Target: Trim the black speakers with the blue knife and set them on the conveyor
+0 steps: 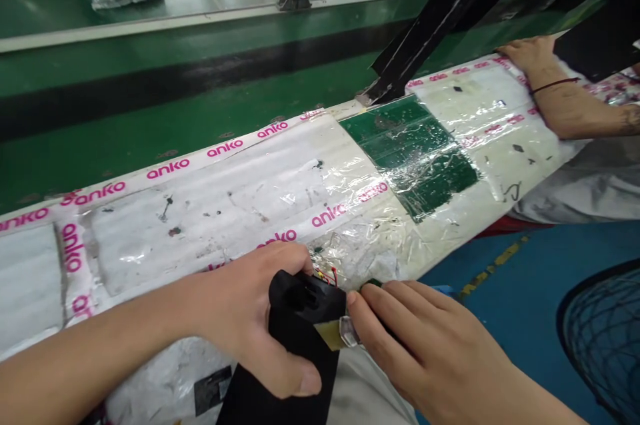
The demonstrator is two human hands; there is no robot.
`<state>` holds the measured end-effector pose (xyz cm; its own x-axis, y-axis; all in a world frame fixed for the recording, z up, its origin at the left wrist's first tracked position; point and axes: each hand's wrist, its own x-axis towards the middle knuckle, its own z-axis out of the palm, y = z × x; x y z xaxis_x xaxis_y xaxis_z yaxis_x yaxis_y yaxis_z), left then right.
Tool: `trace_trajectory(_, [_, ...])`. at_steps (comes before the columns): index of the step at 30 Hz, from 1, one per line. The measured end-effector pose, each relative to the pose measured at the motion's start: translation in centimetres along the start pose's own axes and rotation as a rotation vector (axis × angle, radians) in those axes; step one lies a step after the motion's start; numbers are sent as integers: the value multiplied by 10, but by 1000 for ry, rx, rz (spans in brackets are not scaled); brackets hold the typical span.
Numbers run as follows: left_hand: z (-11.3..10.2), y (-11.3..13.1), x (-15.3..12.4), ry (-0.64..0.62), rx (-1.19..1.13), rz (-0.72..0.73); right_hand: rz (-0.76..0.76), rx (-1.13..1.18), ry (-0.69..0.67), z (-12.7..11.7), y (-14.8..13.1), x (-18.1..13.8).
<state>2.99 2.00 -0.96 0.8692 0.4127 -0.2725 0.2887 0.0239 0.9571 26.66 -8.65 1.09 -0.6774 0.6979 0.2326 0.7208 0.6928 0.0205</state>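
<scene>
My left hand (255, 318) is wrapped round a black housing (290, 365), thumb along its front face and fingers over the far side. Thin red, yellow and white wires (327, 274) stick out behind the housing's top end. A yellowish strip of tape (328, 334) lies across its right edge, with a small clear piece (349, 332) beside it. Close against that edge, my right hand (425, 345) has its fingers drawn together. Part of a dark green thing (371, 283) shows behind the fingertips; what the fingers hold is mostly hidden.
The bench edge (210, 192) is covered in white sheeting and pink-lettered tape, with a green patch (415, 152). Behind it runs a green surface (200, 72) with black posts (430, 25). A co-worker's arm (565, 92) rests at right. A mesh-backed chair (605, 338) stands lower right.
</scene>
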Motion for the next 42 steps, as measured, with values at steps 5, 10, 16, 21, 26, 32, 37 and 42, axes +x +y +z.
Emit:
trace_trajectory(5, [6, 4, -3, 69, 41, -60, -13, -55, 17, -5, -2, -2])
trace_trajectory(10, [9, 8, -3, 74, -1, -48, 102, 71, -25, -7, -9, -12])
trace_trajectory(16, [6, 7, -1, 10, -50, -18, 97, 78, -120, -7, -14, -14])
trace_trajectory(21, [5, 7, -2, -22, -73, -6, 85, 35, -159, -12, -14, -11])
trace_trajectory(26, [10, 7, -3, 31, -60, -90, 99, -56, -182, -19, -19, -5])
trace_trajectory(32, [18, 13, -2, 44, -87, -183, 151, -70, -200, -16, -22, 2])
trace_trajectory(37, [20, 14, -5, 3, -195, -211, 222, -23, -280, -26, -25, 12])
trace_trajectory(42, [18, 18, -8, 28, -89, -152, 158, 76, -315, -39, -12, 25])
